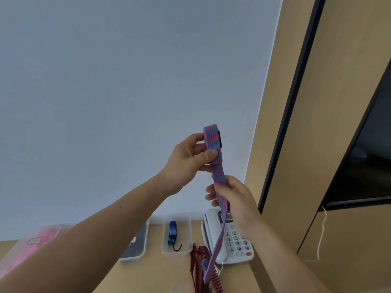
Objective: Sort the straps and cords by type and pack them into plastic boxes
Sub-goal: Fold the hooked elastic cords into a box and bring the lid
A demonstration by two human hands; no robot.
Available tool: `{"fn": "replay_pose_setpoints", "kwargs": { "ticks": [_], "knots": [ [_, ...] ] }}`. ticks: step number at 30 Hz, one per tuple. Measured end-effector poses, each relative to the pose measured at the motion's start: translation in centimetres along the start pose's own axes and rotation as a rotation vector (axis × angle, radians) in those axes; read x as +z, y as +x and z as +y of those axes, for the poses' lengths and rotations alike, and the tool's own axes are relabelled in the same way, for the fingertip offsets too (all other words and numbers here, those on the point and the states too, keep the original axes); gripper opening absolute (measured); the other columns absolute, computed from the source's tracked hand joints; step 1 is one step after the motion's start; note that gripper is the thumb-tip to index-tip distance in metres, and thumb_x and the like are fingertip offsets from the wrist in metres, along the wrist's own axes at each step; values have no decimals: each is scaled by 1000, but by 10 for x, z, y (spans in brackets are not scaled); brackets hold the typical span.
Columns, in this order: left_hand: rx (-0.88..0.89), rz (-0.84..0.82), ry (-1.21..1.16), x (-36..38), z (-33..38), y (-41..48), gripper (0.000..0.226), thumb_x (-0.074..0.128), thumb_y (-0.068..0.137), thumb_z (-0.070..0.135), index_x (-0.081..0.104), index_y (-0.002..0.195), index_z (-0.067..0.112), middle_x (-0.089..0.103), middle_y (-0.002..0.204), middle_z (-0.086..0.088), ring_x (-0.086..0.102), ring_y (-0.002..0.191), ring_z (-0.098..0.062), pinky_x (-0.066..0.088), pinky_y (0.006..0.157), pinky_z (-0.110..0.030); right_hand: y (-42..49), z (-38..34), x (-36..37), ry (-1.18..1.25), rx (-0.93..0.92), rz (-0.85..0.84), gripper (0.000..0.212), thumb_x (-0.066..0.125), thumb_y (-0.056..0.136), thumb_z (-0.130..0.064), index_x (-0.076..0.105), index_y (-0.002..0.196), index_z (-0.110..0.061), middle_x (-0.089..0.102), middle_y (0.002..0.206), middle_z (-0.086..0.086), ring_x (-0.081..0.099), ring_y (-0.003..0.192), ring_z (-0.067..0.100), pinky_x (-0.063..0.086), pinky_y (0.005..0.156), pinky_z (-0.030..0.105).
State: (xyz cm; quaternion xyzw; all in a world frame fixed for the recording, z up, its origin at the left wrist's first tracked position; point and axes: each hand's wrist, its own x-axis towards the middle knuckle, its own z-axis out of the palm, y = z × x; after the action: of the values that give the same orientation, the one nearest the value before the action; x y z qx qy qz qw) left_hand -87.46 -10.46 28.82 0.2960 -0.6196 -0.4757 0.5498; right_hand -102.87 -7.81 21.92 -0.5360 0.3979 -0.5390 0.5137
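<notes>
A flat elastic strap with blue and red stripes (213,142) is held up in front of the wall. My left hand (190,159) grips its folded top part, thumb pressed on the front. Just below, my right hand (232,201) pinches the hanging length, which trails down to the tabletop. A clear plastic box (186,227) on the table holds a folded blue-and-white striped strap (172,232) with a black hook. A red-and-black striped strap (198,263) lies loose on the table. Behind my left arm stand a box with dark contents (137,248) and a blurred box with pink contents (27,248).
A white desk telephone (237,242) sits on the wooden table (165,275) right of the boxes, against the white wall. Wooden cabinetry and a dark panel rise at the right, with a thin white cord (321,231) hanging down it.
</notes>
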Motion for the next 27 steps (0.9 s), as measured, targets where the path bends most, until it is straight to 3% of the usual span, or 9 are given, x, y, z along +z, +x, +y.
{"fn": "replay_pose_setpoints", "kwargs": {
  "ticks": [5, 9, 12, 15, 17, 23, 25, 27],
  "knots": [
    [-36, 22, 61, 0, -8, -1, 34, 62, 94, 7, 53, 127, 6, 72, 109, -17, 69, 87, -29, 53, 74, -40, 2, -12, 11, 2, -57, 96, 26, 46, 103, -20, 60, 88, -3, 64, 62, 6, 53, 44, 19, 43, 43, 26],
    [10, 14, 254, -4, -18, -1, 34, 66, 93, 11, 54, 124, 15, 76, 102, -1, 68, 80, -17, 53, 73, -32, 1, -11, 12, -12, -10, 132, 35, 52, 100, -29, 61, 84, 1, 61, 56, 6, 48, 40, 18, 39, 40, 22],
    [131, -31, 475, -7, -30, -8, 39, 68, 92, 15, 53, 127, 22, 74, 106, 9, 72, 79, -10, 55, 77, -25, 2, -10, 11, 41, 72, 133, 49, 51, 97, -48, 66, 81, -4, 62, 58, 11, 50, 40, 22, 39, 40, 25],
    [307, -94, 769, -10, -38, -13, 41, 66, 94, 22, 51, 132, 20, 70, 113, 10, 72, 88, -12, 56, 81, -32, 1, -11, 10, 73, 159, 80, 68, 46, 79, -78, 71, 67, -15, 63, 62, 14, 54, 45, 23, 43, 42, 28],
    [389, -95, 911, -14, -41, -13, 40, 64, 94, 25, 52, 133, 21, 70, 109, 10, 71, 89, -13, 56, 78, -35, -1, -12, 9, 73, 193, 54, 73, 44, 65, -87, 72, 60, -19, 64, 63, 13, 55, 46, 23, 45, 44, 27],
    [668, -88, 1112, -17, -51, -12, 44, 70, 86, 5, 61, 129, 8, 74, 92, 0, 68, 68, -26, 56, 56, -36, 1, -11, 9, 50, 183, 88, 79, 54, 63, -84, 72, 76, -8, 63, 60, 13, 54, 45, 23, 44, 43, 26],
    [793, -103, 1176, -19, -55, -9, 53, 69, 79, -8, 56, 128, 8, 74, 103, -6, 68, 69, -29, 57, 57, -36, 0, -10, 10, 38, 178, 96, 68, 60, 72, -77, 72, 72, -10, 63, 59, 12, 54, 44, 22, 44, 43, 25],
    [853, -115, 1194, -24, -61, -6, 58, 65, 75, -16, 60, 128, 6, 68, 124, -9, 72, 84, -29, 59, 70, -34, -2, -7, 10, 31, 148, 105, 59, 61, 80, -67, 69, 73, -9, 63, 58, 10, 53, 43, 20, 43, 42, 24]
  ]
}}
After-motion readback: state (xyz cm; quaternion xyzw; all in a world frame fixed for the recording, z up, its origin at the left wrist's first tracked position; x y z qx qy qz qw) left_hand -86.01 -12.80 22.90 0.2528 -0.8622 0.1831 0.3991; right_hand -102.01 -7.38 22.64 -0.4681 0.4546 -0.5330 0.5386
